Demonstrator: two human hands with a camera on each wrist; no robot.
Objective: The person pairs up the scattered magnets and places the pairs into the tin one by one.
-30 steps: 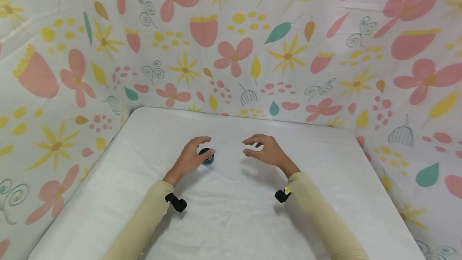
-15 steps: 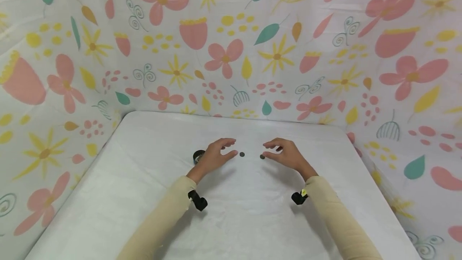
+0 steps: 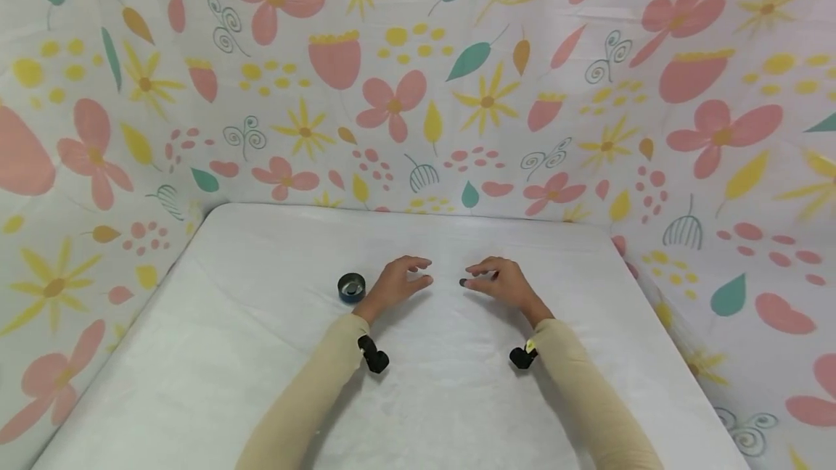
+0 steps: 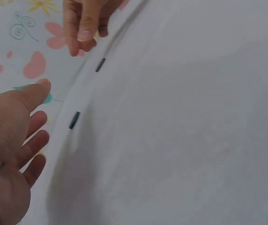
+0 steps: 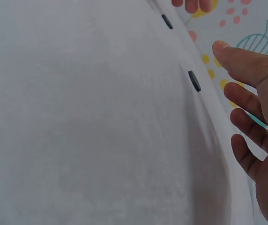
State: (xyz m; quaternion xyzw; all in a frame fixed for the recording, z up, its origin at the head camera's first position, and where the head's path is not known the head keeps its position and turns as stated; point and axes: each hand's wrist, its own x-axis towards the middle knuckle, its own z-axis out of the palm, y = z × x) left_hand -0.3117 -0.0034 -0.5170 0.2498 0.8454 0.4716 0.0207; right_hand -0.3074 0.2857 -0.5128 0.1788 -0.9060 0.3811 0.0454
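My left hand hovers over the white table with fingers spread and slightly bent, holding nothing. Opposite it is my right hand, in a similar loose curve and also without anything in its grasp. Just by the right thumb tip lies a small dark disc. In the left wrist view two such discs show: a nearer disc and a farther disc. The right wrist view also has a near disc and a far disc, apart from the fingers. Only one shows in the head view.
A short, round, dark container with an open top stands left of my left hand; something small and dark is inside. The white table meets flower-patterned cloth behind and at both sides.
My left hand has moved right, away from the round container and over one disc's spot. Both hands stay loosely spread. The head view has turned slightly right.
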